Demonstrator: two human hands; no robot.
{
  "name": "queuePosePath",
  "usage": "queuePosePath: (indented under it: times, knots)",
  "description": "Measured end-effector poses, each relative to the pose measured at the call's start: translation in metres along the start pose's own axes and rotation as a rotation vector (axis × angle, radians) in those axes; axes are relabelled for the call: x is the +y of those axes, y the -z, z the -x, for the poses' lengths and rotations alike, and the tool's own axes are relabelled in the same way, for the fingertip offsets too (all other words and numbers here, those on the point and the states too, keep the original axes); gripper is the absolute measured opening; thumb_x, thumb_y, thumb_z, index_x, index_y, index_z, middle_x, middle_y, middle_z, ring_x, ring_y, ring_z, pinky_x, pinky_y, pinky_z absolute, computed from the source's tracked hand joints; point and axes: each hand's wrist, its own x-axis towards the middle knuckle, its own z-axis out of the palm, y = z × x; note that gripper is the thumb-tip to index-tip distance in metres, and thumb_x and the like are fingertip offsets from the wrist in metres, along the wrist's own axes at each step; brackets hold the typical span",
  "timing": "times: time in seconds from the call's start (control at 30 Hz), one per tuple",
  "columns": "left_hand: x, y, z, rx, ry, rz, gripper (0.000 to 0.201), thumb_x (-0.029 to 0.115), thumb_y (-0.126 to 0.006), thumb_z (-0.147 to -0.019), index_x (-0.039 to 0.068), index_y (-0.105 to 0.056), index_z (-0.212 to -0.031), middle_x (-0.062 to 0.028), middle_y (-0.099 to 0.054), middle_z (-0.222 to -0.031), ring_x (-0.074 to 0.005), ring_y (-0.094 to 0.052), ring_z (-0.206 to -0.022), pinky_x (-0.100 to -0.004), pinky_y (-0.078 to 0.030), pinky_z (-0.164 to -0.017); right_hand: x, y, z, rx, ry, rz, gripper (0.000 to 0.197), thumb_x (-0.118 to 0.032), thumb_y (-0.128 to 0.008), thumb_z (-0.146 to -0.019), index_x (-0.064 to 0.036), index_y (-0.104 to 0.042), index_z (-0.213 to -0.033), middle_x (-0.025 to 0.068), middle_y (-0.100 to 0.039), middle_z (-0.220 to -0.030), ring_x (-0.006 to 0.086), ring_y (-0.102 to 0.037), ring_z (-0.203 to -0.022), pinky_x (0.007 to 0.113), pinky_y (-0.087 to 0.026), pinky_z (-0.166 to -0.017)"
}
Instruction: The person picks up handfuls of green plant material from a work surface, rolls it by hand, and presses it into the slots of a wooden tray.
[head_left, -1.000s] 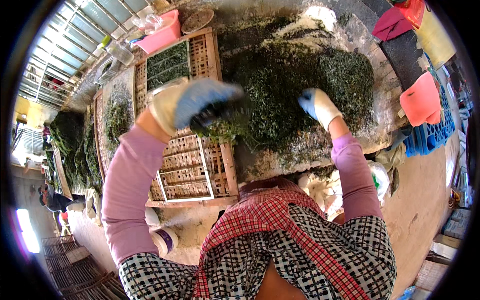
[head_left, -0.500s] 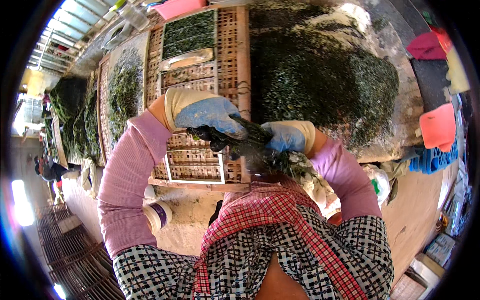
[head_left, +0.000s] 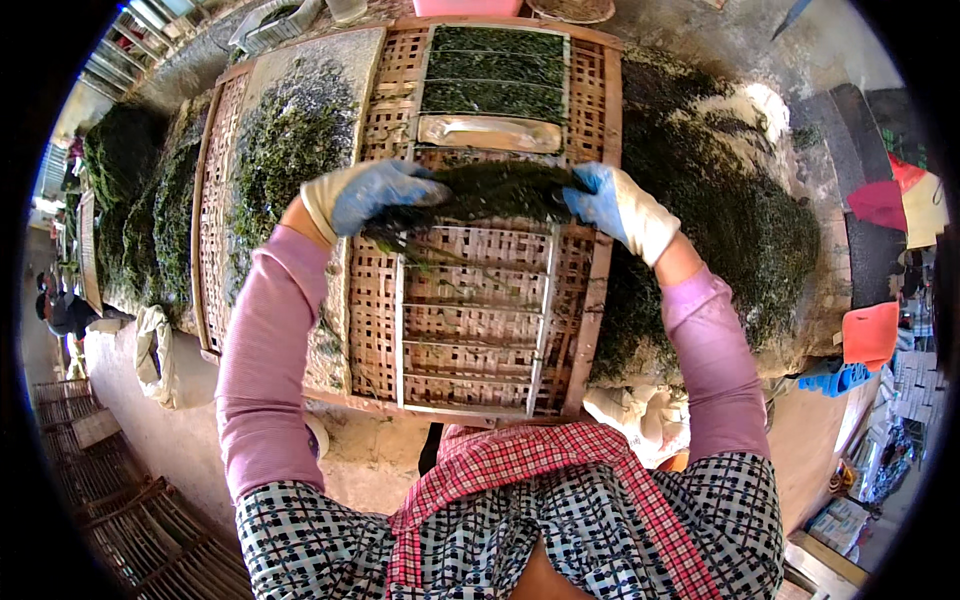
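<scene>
My left hand (head_left: 385, 195) and my right hand (head_left: 606, 203), both in blue-and-cream gloves, are closed on opposite ends of a dark green clump of wet seaweed (head_left: 500, 193). The clump stretches sideways between them, with thin strands hanging below. It is over a narrow white frame (head_left: 400, 330) with crossbars, which lies on a woven bamboo tray (head_left: 373, 345). In the frame's far part, an even layer of green seaweed (head_left: 492, 85) fills the sections. A pale smooth bar (head_left: 490, 133) lies across the frame just on the near side of that layer.
Loose seaweed (head_left: 295, 140) covers a pale board on the left. A big heap of seaweed (head_left: 730, 230) lies right of the tray. Farther back are a pink basin (head_left: 468, 8) and a round woven basket (head_left: 570, 9). An orange-red plastic piece (head_left: 869, 335) is at far right.
Both hands have moved away from my body, spreading apart with the seaweed drawn out between them. The clump has gone from the tray's near right edge to above the frame. The view has shifted.
</scene>
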Motion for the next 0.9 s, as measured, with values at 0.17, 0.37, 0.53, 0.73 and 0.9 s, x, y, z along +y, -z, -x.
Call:
queuePosePath:
  times: [0.17, 0.37, 0.53, 0.73, 0.9]
  knots:
    - [-0.038, 0.085, 0.012, 0.114, 0.294, -0.027, 0.035, 0.024, -0.067, -0.092, -0.004, -0.065, -0.114, -0.0027, -0.068, -0.085, -0.0093, -0.059, -0.064, -0.0253, -0.050, -0.059, 0.005, -0.036, -0.084, 0.246, 0.111, 0.164, 0.049, -0.034, -0.065, -0.094, 0.0022, -0.059, -0.127, 0.0241, -0.067, -0.117, 0.0333, -0.068, -0.103, 0.041, -0.052, -0.091]
    - [-0.133, 0.077, 0.013, 0.848, 0.328, -1.146, 0.038, 0.011, -0.048, -0.094, 0.003, -0.060, -0.129, -0.0094, -0.071, -0.088, -0.0221, -0.066, -0.079, -0.0370, -0.054, -0.077, -0.011, -0.063, -0.102, 0.175, -0.042, 0.626, 0.042, -0.036, -0.066, -0.092, -0.0004, -0.064, -0.115, 0.0235, -0.070, -0.097, 0.0406, -0.067, -0.091, 0.047, -0.053, -0.080]
    - [-0.102, -0.038, -0.036, 0.561, 0.121, -1.208, 0.053, 0.036, -0.052, -0.094, 0.006, -0.052, -0.138, -0.0134, -0.054, -0.139, -0.0282, -0.048, -0.132, -0.0461, -0.030, -0.115, 0.025, -0.056, -0.096, 0.290, -0.076, 0.661, 0.041, -0.039, -0.066, -0.091, -0.0033, -0.066, -0.111, 0.0179, -0.071, -0.084, 0.0331, -0.070, -0.078, 0.045, -0.056, -0.074]
    - [-0.125, -0.065, -0.062, 0.607, 0.038, -1.018, 0.060, 0.041, -0.058, -0.089, 0.002, -0.055, -0.134, -0.0175, -0.054, -0.139, -0.0354, -0.044, -0.135, -0.0482, -0.023, -0.119, 0.025, -0.041, -0.081, 0.263, -0.229, 0.688, 0.049, -0.049, -0.064, -0.091, -0.0021, -0.070, -0.103, 0.0200, -0.071, -0.089, 0.0372, -0.069, -0.085, 0.046, -0.055, -0.077]
    - [-0.125, -0.069, -0.068, 0.666, -0.012, -1.048, 0.056, 0.038, -0.060, -0.087, 0.002, -0.057, -0.130, -0.0176, -0.056, -0.137, -0.0361, -0.049, -0.130, -0.0492, -0.028, -0.117, 0.031, -0.020, -0.071, 0.266, -0.358, 0.646, 0.051, -0.051, -0.068, -0.088, -0.0045, -0.070, -0.110, 0.0164, -0.073, -0.101, 0.0332, -0.070, -0.094, 0.042, -0.055, -0.084]
